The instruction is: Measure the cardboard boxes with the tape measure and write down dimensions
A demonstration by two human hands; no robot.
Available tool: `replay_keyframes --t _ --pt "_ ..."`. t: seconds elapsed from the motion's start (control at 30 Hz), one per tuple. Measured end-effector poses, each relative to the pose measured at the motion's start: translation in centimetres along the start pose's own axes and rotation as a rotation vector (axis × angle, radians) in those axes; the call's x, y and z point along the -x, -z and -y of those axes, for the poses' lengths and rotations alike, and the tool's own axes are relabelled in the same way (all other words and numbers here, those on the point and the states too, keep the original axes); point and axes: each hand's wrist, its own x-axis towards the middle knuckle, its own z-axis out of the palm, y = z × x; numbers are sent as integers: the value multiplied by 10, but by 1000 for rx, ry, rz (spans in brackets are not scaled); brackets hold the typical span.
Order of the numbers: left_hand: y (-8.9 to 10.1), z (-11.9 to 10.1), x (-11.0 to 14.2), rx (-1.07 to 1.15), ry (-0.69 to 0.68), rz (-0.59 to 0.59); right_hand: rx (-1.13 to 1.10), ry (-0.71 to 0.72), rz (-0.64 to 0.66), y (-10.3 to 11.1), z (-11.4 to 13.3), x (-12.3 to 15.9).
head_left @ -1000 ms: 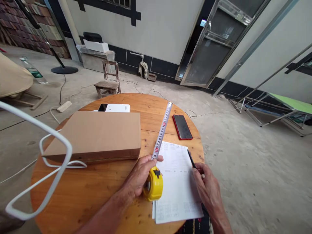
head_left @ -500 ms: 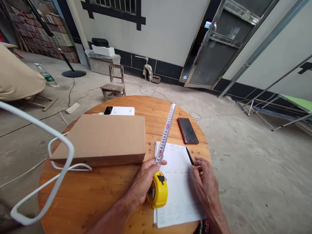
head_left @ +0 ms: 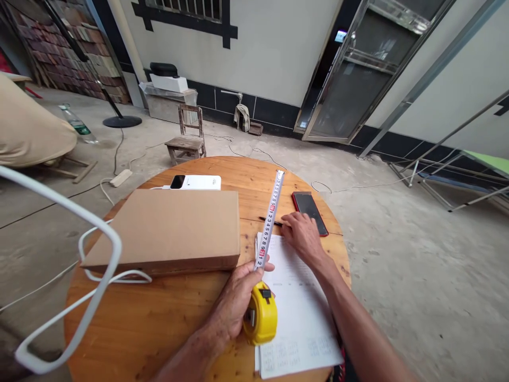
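Observation:
My left hand [head_left: 240, 292] is closed on a yellow tape measure [head_left: 263, 318], the thumb pressing on its blade. The silver blade [head_left: 271, 212] stretches away from me over the paper and the wooden tabletop. In my right hand [head_left: 303, 236] is a black pen [head_left: 268, 219], its tip pointing left and passing by the blade. Beneath both hands lie sheets of paper [head_left: 296, 318] with faint printed or written rows. A phone in a red case [head_left: 312, 212] rests just right of my right hand, partly covered by it.
A closed cardboard box [head_left: 170, 228] takes up the left of the round wooden table [head_left: 131, 323]. Behind it lies a white device with a dark screen [head_left: 196, 182]. A thick white tube [head_left: 93, 212] loops at the left. Beyond the table stands a small wooden chair [head_left: 189, 140].
My right hand has moved forward and left, from the paper's right edge to beside the phone. The pen now points left toward the blade. My left hand has barely moved.

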Motion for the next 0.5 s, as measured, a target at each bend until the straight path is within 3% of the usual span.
replay_keyframes --t 0.1,0.23,0.37,0.5 --pt "0 -1 0 29 17 -5 -147 -53 -99 13 -11 40" --pt "0 -1 1 42 84 -23 -394 -289 -228 15 -28 133" --pt "0 -1 2 30 79 -26 -418 -574 -401 -16 -46 224" --pt "0 -1 2 -6 63 -23 -428 -765 -280 -54 -68 280"
